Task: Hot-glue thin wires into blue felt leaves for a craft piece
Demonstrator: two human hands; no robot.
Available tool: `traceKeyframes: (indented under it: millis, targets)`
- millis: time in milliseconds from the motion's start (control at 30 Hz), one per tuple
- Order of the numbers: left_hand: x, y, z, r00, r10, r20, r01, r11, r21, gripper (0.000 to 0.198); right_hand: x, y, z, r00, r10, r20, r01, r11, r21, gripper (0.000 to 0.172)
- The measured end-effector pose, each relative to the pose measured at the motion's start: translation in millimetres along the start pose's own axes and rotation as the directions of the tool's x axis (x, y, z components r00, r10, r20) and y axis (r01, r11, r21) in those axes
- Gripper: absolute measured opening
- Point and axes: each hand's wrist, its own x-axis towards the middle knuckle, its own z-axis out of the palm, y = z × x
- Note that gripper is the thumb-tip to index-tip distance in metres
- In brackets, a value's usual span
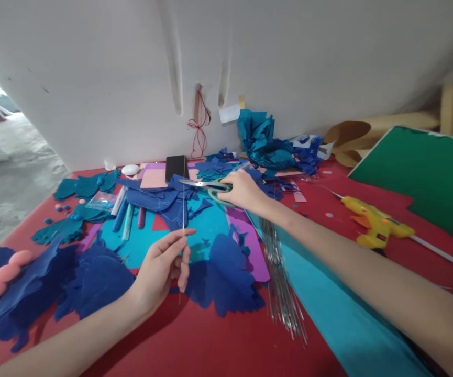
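Note:
Between thumb and fingers, my left hand [167, 259] pinches a thin wire [183, 209] that stands upright above the table. My right hand [244, 189] grips a pair of scissors [214, 184] with green handles, its blades pointing left across the wire's upper part. Whether the blades touch the wire I cannot tell. Below and between my hands lies a dark blue petal-shaped cutout [226, 277]. To its right a bundle of silvery wires [281, 283] rests on the red table, its far end partly behind my right arm.
A yellow glue gun [375, 222] lies at right, by a green board [418, 173]. Teal crumpled paper [263, 141] sits against the wall. Markers [122, 212], a dark phone-like slab [176, 167] and blue cutouts [92, 277] cover the left side. A light blue sheet [328, 298] runs under my right arm.

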Motion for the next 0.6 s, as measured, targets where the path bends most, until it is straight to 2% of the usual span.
traceKeyframes:
  millis: [167,267,333,400,600]
  targets:
    - [0,3,1.9,0.999,0.036,-0.033,-0.036,0.999,-0.001,0.023,-12,2,-16,0.996,0.090,-0.005,-0.083,0.940,0.330,0.023]
    - [1,5,2.7,0.999,0.030,-0.042,-0.030,1.000,0.009,0.020,-27,-3,-21,0.997,0.056,0.055,-0.076,0.854,0.515,0.023]
    - [2,7,3.2,0.998,0.040,-0.053,-0.040,0.999,0.011,0.020,-37,-7,-23,0.997,0.010,0.080,-0.056,0.807,0.589,0.016]
    - [3,10,4.4,0.996,0.057,-0.064,-0.057,0.998,0.011,0.020,-43,-9,-22,0.994,-0.026,0.103,-0.043,0.787,0.616,0.012]
    - [6,25,11.2,0.990,0.119,-0.080,-0.118,0.993,0.021,0.015,-40,-2,-10,0.967,-0.120,0.226,-0.008,0.867,0.498,0.034]
